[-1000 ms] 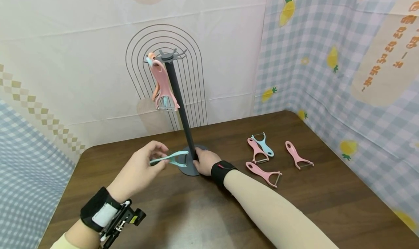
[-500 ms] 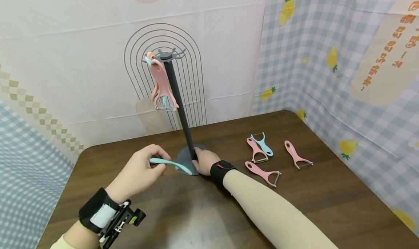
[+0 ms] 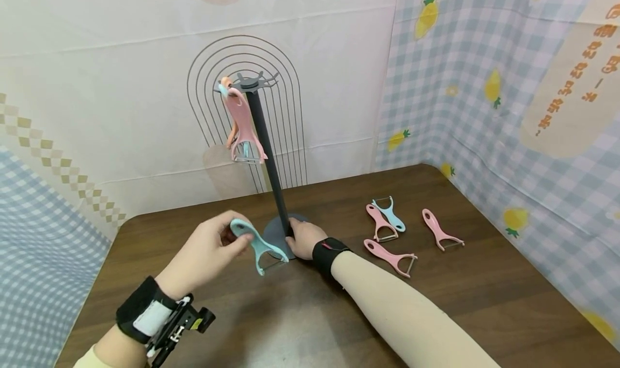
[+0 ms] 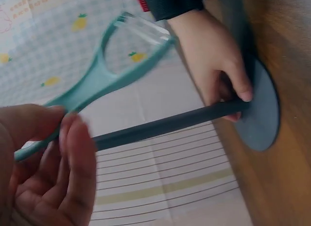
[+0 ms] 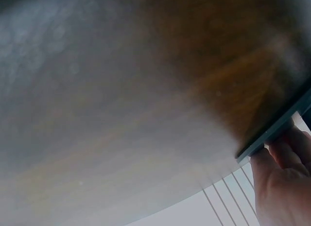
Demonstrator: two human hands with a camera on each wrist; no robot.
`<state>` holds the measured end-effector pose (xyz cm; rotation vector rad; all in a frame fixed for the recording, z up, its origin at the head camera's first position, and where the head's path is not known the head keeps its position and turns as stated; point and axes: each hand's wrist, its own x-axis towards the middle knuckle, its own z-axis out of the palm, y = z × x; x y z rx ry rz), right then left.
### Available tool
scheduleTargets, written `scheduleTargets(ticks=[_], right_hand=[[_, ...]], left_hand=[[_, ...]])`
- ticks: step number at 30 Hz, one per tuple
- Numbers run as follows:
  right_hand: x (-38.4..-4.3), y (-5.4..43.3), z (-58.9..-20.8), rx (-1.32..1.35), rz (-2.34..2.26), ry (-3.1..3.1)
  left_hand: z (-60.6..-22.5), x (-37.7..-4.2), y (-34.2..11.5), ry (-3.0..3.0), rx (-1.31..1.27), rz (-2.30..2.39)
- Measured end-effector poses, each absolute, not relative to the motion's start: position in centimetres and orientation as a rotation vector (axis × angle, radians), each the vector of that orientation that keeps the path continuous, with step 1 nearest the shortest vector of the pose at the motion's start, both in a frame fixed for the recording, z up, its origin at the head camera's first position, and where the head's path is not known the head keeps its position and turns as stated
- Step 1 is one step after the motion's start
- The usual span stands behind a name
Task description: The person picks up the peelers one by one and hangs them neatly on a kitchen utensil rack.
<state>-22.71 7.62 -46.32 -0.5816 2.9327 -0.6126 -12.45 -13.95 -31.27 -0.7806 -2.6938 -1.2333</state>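
My left hand (image 3: 208,252) pinches a teal peeler (image 3: 260,244) between thumb and fingers near its handle end. In the head view the holed end is up and the blade points down to the right, in front of the stand's round base (image 3: 274,232). My right hand (image 3: 306,240) grips the foot of the dark pole (image 3: 269,163), thumb and fingers around it, as the left wrist view of the right hand (image 4: 214,65) shows. From the stand's hooked top (image 3: 249,84) hang a pink peeler (image 3: 239,115), an orange peeler (image 3: 231,138) and a light blue one, partly hidden.
Right of the stand, a light blue peeler (image 3: 391,216) and a pink peeler (image 3: 377,217) lie close together on the brown table (image 3: 465,298). Two more pink peelers, one nearer (image 3: 387,254) and one farther right (image 3: 436,228), lie beside them. A printed cloth (image 3: 339,88) hangs behind.
The teal peeler has turned in my left hand: its blade end pointed right before, dipped edge-on, and now faces down-right with the holed end showing. My right hand stays on the pole.
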Motion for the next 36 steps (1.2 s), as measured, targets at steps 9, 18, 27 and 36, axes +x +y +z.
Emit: scheduleTargets(ticks=[9,18,27,36], right_hand=[[-22.8,7.9,-46.6,-0.574,-0.593,2.934],[-22.9,7.8,-46.7,-0.575,-0.628,2.921],[-22.7,7.4,-46.5,-0.603,-0.612,2.935],[-22.7,7.5,-46.5,-0.586,-0.632,2.950]], left_hand=[[-26.1,-13.8,-11.7,-2.300,-0.674,-1.297],[-21.6,-15.9,-8.6,-2.118,-0.645,-1.305],[-19.4,-17.9,-7.3,-2.052,-0.539,-1.301],[-20.1,-19.2,-7.0,-2.134,-0.531,-1.240]])
